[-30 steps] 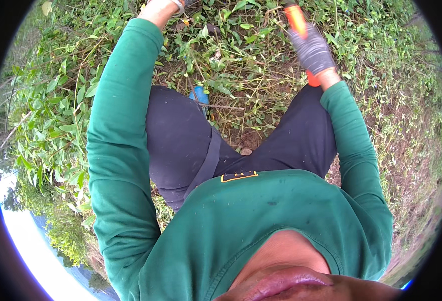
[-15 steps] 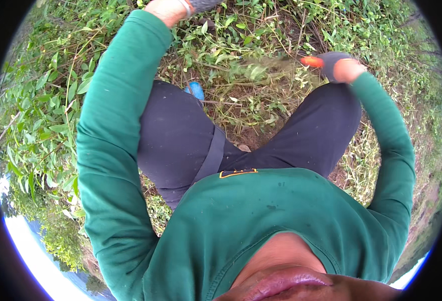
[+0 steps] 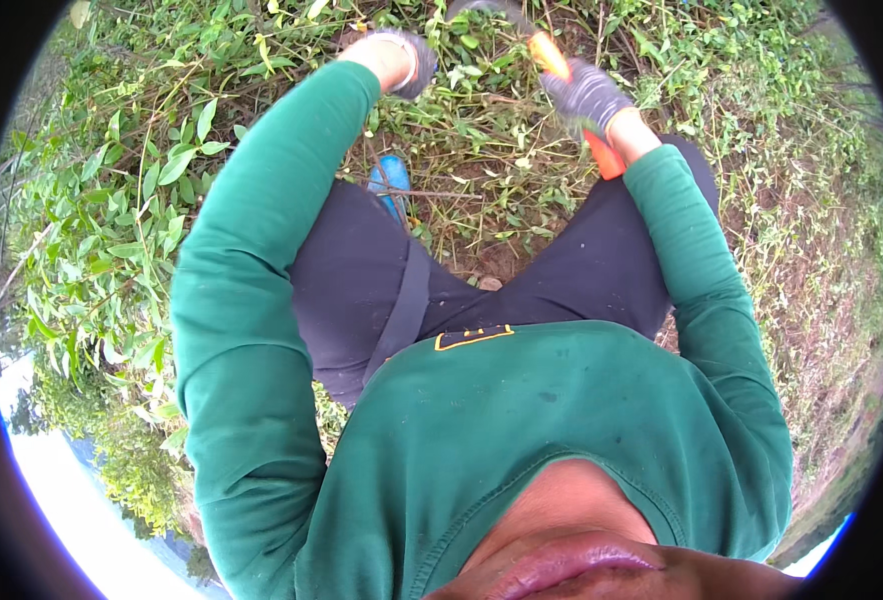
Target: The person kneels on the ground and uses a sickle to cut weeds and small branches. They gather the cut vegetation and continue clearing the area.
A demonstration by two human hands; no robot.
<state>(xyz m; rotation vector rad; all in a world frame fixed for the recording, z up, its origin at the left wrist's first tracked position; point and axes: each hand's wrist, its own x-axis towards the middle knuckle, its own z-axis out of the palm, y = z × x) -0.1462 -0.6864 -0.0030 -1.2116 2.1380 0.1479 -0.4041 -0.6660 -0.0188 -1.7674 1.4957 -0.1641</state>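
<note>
My right hand [image 3: 589, 98], in a dark grey work glove, is wrapped around the orange handle [image 3: 604, 157] of a sickle. The curved dark blade [image 3: 486, 8] reaches up and left to the top edge, partly out of view and smeared by motion. My left hand [image 3: 419, 66], also gloved, hangs over the weeds [image 3: 471, 70] left of the blade. Its fingers are turned away and blurred, so whether they hold any stems does not show.
Between my dark-trousered knees lie cut stems and brown soil [image 3: 501, 262]. A blue shoe tip [image 3: 389, 175] shows beside my left knee, with a thin twig [image 3: 431, 193] across it. Leafy bushes [image 3: 176, 165] crowd the left side; dry grass covers the right.
My right hand has swung left and forward with the sickle, whose blade now shows at the top edge. My left hand has come back toward me and a little right, fully into view.
</note>
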